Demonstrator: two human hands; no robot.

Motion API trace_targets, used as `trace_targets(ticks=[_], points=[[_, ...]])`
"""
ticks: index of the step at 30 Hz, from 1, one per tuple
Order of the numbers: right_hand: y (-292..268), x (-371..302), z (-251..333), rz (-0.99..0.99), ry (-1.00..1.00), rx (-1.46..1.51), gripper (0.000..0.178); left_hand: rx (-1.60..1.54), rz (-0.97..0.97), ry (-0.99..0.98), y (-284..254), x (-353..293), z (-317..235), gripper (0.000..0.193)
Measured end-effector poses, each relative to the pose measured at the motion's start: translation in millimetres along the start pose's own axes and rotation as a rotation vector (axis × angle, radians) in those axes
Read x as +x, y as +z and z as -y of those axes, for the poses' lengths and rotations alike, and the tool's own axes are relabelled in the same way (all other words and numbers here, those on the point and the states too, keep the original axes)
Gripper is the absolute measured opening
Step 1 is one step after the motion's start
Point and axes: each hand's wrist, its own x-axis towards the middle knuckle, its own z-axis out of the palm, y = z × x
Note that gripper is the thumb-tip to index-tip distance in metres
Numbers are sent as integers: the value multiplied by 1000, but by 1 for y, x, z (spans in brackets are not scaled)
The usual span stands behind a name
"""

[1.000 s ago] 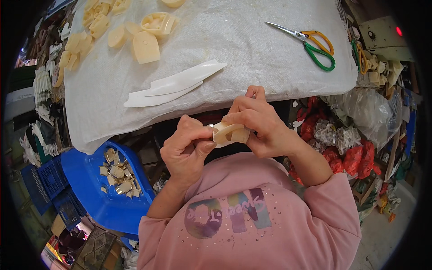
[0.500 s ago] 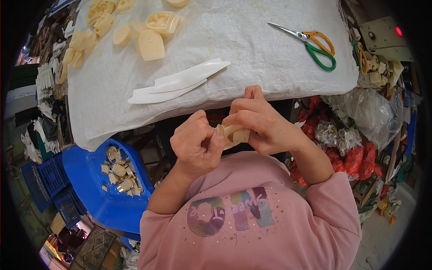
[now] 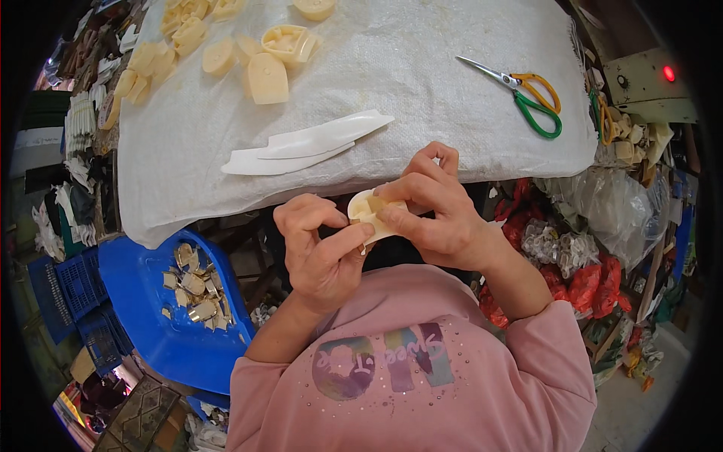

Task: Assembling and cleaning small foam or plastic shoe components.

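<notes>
Just in front of my chest, a cream plastic shoe heel is held between my two hands, its hollow, ribbed side turned up. My right hand grips it from the right, thumb and fingers on its edge. My left hand pinches its lower left edge, where a small pale sliver shows below the thumb. Beyond the hands, white curved strips lie overlapping on the cloth-covered table. Several more cream heels are spread over the table's far left part.
Scissors with one orange and one green handle lie at the table's right. A blue tub with several shiny gold pieces stands at my left. Red bags and clear plastic are piled on the right.
The heel has turned so that its hollow side now faces up. My left hand has opened from a tighter fist into a pinch on its edge.
</notes>
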Motion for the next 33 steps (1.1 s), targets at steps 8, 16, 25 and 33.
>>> trace_targets(ticks=[8,16,25,33], points=[[-2,1,-2,102,8,-42,38,11,53,-27,-6,2,1,20],[3,-20,21,-378,410,380,38,-87,-85,38,-12,6,7,35],[30,-25,28,-590,792,1109,23,-227,64,109,-3,1,-1,34],[29,-19,4,-584,1010,1515,19,-219,162,100,-5,6,-18,39]])
